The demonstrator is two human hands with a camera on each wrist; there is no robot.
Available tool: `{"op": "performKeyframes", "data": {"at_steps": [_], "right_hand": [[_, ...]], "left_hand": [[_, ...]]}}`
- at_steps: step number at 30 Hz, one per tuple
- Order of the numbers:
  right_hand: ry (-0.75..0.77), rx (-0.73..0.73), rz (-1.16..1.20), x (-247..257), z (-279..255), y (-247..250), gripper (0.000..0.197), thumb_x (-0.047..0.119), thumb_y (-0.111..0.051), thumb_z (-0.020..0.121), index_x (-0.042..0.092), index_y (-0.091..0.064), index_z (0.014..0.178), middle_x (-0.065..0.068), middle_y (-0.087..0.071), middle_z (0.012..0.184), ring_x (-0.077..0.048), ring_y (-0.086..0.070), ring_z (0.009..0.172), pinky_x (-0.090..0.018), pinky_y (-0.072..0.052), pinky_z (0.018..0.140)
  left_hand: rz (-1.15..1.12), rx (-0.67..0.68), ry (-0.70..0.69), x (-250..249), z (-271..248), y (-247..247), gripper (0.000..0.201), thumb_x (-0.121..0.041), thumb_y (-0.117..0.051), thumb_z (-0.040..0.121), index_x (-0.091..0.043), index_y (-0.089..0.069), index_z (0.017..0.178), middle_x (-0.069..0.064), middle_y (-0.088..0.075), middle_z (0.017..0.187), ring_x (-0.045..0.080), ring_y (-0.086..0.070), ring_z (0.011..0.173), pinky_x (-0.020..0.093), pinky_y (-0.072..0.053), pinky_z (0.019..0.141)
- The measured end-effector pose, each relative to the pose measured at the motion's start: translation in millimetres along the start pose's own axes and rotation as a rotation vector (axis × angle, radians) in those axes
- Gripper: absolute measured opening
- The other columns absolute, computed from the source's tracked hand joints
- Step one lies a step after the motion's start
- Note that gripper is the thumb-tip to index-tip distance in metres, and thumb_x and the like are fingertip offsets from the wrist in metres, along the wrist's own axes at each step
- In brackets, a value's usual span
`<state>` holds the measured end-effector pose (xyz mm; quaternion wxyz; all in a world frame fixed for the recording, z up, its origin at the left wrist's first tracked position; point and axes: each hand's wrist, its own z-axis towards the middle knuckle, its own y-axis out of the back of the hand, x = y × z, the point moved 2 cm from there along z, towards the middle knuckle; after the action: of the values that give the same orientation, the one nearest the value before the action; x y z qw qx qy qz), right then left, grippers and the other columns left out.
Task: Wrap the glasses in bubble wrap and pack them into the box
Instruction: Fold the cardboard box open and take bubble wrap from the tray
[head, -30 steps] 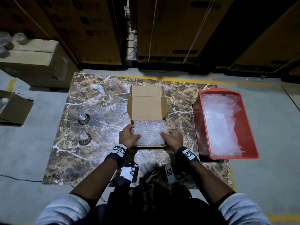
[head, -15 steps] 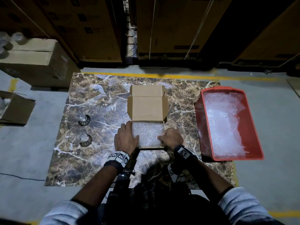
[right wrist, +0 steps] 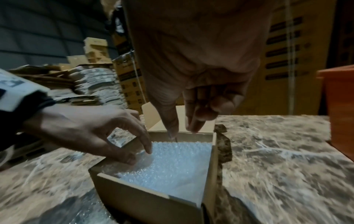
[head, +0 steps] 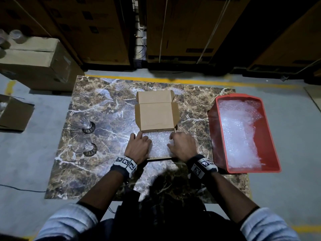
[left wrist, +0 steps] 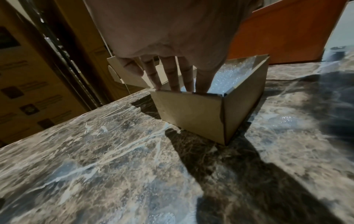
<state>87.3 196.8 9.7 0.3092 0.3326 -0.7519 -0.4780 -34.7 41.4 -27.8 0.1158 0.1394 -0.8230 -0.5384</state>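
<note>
A small cardboard box (head: 157, 158) sits mid-table with its lid (head: 157, 117) folded back. Bubble wrap (head: 159, 145) fills its inside. My left hand (head: 139, 141) reaches into the box's left side, its straight fingers (left wrist: 172, 75) pointing down along the wall and touching the wrap (right wrist: 172, 163). My right hand (head: 173, 140) is over the right side; its extended fingers (right wrist: 195, 121) press down at the far wall while the others curl. Two bare glasses (head: 81, 122) (head: 83, 146) stand on the table's left part.
A red bin (head: 271, 136) with loose bubble wrap (head: 239, 133) stands at the table's right edge, close to my right wrist. The marble table (head: 107, 171) sits low on a grey floor. Cardboard cartons (head: 34, 63) are at the far left and behind.
The bubble wrap went from my hands above the box's front down into the box. Both hands moved forward over it and now press on it.
</note>
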Motion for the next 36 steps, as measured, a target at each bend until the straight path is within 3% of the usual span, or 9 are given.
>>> {"op": "performKeyframes", "data": {"at_steps": [5,9,13,17,21,25,29,32,36], "right_hand": [[0.164,0.092,-0.245,19.1,17.1,-3.7,0.029,0.010,-0.067,0.092,0.013,-0.065,0.121,-0.007,-0.064,0.119,-0.026,-0.067,0.097,-0.042,-0.059,0.077],[0.177,0.143,-0.432,20.1,23.5,-15.2,0.034,0.018,-0.061,0.098,0.014,-0.053,0.130,-0.006,-0.059,0.117,-0.021,-0.066,0.081,-0.035,-0.041,0.057],[0.223,0.220,-0.489,18.4,26.3,-26.0,0.048,0.020,-0.066,0.094,0.011,-0.042,0.135,-0.005,-0.057,0.103,-0.017,-0.056,0.071,-0.034,-0.038,0.054],[0.215,0.243,-0.470,17.2,28.4,-29.5,0.057,0.017,-0.069,0.091,0.012,-0.035,0.136,-0.004,-0.050,0.091,-0.015,-0.045,0.065,-0.033,-0.035,0.052],[0.203,0.276,-0.471,13.5,32.2,-38.0,0.064,0.019,-0.069,0.091,0.010,-0.031,0.142,-0.008,-0.056,0.103,-0.014,-0.043,0.058,-0.032,-0.031,0.046],[0.183,0.274,-0.417,9.9,36.2,-47.7,0.065,0.017,-0.063,0.095,0.012,-0.027,0.149,-0.012,-0.055,0.123,-0.019,-0.043,0.056,-0.032,-0.027,0.041],[0.187,0.286,-0.430,11.3,35.6,-46.9,0.072,0.014,-0.063,0.095,0.011,-0.020,0.154,-0.015,-0.052,0.129,-0.022,-0.065,0.076,-0.034,-0.030,0.043],[0.181,0.291,-0.408,11.7,33.2,-44.8,0.080,0.009,-0.062,0.095,0.011,-0.013,0.159,-0.020,-0.047,0.141,-0.024,-0.069,0.090,-0.033,-0.034,0.050],[0.156,0.292,-0.375,6.0,28.0,-48.4,0.079,0.012,-0.064,0.093,0.016,-0.017,0.157,-0.020,-0.038,0.151,-0.024,-0.068,0.086,-0.034,-0.029,0.048]], "left_hand": [[0.030,-0.011,0.000,-2.6,2.1,7.2,0.033,-0.040,-0.050,0.097,-0.019,-0.060,0.121,0.001,-0.064,0.123,0.026,-0.049,0.119,0.045,-0.038,0.095],[-0.012,0.019,0.043,-1.8,8.7,4.8,0.037,-0.034,-0.045,0.103,-0.018,-0.054,0.135,0.008,-0.060,0.133,0.029,-0.052,0.123,0.045,-0.041,0.101],[-0.062,0.084,0.062,1.9,15.5,3.1,0.043,-0.031,-0.059,0.096,-0.018,-0.051,0.136,0.009,-0.061,0.131,0.029,-0.057,0.120,0.045,-0.046,0.099],[-0.072,0.117,0.067,0.7,18.6,1.5,0.051,-0.032,-0.065,0.091,-0.013,-0.048,0.135,0.009,-0.060,0.128,0.030,-0.059,0.113,0.044,-0.052,0.086],[-0.080,0.129,0.105,-2.3,20.3,2.0,0.051,-0.026,-0.065,0.090,-0.008,-0.048,0.134,0.010,-0.055,0.128,0.031,-0.058,0.111,0.043,-0.053,0.080],[-0.053,0.143,0.135,-5.9,26.2,-4.4,0.044,-0.032,-0.063,0.091,-0.008,-0.053,0.128,0.010,-0.050,0.126,0.031,-0.056,0.102,0.041,-0.047,0.070],[-0.032,0.133,0.188,-12.0,28.9,-13.1,0.034,-0.030,-0.052,0.096,-0.011,-0.058,0.123,0.008,-0.048,0.122,0.029,-0.054,0.094,0.039,-0.037,0.061],[-0.038,0.123,0.218,-14.7,30.5,-19.7,0.035,-0.030,-0.047,0.099,-0.012,-0.057,0.128,0.007,-0.045,0.124,0.028,-0.053,0.094,0.038,-0.035,0.060],[-0.054,0.117,0.241,-16.3,28.8,-16.0,0.033,-0.031,-0.048,0.099,-0.012,-0.060,0.123,0.006,-0.043,0.123,0.027,-0.053,0.093,0.039,-0.036,0.061]]}}
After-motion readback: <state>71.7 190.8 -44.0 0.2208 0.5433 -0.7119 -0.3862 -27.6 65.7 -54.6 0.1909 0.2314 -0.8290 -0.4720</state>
